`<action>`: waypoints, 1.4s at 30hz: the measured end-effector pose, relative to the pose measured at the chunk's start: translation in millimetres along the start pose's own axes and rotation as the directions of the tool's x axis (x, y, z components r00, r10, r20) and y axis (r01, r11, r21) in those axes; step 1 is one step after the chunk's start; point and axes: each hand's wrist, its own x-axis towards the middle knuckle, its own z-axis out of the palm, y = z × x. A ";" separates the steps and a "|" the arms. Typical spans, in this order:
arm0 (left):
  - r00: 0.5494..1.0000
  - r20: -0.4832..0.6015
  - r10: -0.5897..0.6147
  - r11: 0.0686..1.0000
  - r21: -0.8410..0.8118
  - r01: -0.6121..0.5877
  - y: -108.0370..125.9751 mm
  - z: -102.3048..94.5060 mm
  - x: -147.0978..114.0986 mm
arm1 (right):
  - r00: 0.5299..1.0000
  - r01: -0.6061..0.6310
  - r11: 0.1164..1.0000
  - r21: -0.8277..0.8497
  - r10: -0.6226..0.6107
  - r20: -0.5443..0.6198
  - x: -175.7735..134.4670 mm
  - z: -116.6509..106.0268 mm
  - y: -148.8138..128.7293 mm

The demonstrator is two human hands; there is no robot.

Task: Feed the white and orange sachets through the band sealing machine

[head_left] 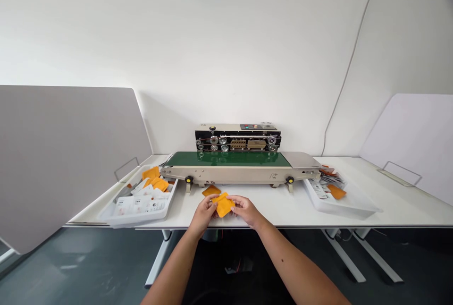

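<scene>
A small orange packet (224,206) is held between both hands, just above the front edge of the white table. My left hand (204,211) pinches its left side, and my right hand (247,209) grips its right side. Just behind the hands, another orange packet (211,190) lies flat on the tabletop. Beyond it stands a band sealing machine with a green conveyor belt (226,158) and a row of rollers and heating blocks (238,144) at the back.
On the left, a white plastic tray (141,220) holds several orange and white packets. A second tray (357,208), at the conveyor's right end, contains more packets. Grey partition panels (71,144) flank the table, and a cable (348,69) runs down the wall.
</scene>
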 end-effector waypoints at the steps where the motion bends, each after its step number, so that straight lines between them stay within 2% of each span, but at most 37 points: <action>1: 1.000 0.013 -0.004 1.000 0.016 0.004 -0.1 -0.3 -0.3 | 1.000 -0.008 1.000 0.002 0.008 0.000 -0.1 -0.2 0.2; 5: 0.998 0.062 0.000 1.000 0.031 -0.002 2.0 0.8 -3.4 | 1.000 -0.006 1.000 0.028 0.006 -0.001 -0.4 -0.4 -0.3; 9: 0.992 0.066 0.110 0.989 0.094 -0.116 2.7 3.0 -7.4 | 0.998 -0.011 0.999 0.043 0.014 -0.068 0.7 0.9 -0.8; 12: 0.985 0.014 0.174 0.967 0.185 -0.174 -2.2 3.2 -7.9 | 0.995 -0.020 0.998 0.063 0.026 -0.099 2.0 1.4 1.6; 16: 0.981 -0.081 0.178 0.959 0.238 -0.154 -9.3 4.2 -7.5 | 0.993 -0.025 0.999 0.027 0.028 -0.111 2.6 1.8 5.3; 19: 0.977 -0.107 0.182 0.954 0.261 -0.149 -11.4 5.3 -8.3 | 0.993 -0.026 1.000 0.010 0.027 -0.119 2.2 2.9 5.3; 29: 0.975 -0.065 0.213 0.947 0.258 -0.190 -14.0 4.3 -7.6 | 0.988 0.041 0.999 -0.018 -0.043 -0.149 4.0 -0.1 9.7; 37: 0.979 -0.050 0.197 0.970 0.154 -0.188 -20.4 7.5 -4.2 | 0.984 0.062 0.997 -0.043 -0.069 -0.163 0.4 -1.6 6.6; 42: 0.989 -0.053 0.141 0.989 0.047 -0.138 -10.7 12.6 -9.0 | 0.987 0.060 0.997 -0.040 -0.065 -0.147 -4.4 0.7 -3.8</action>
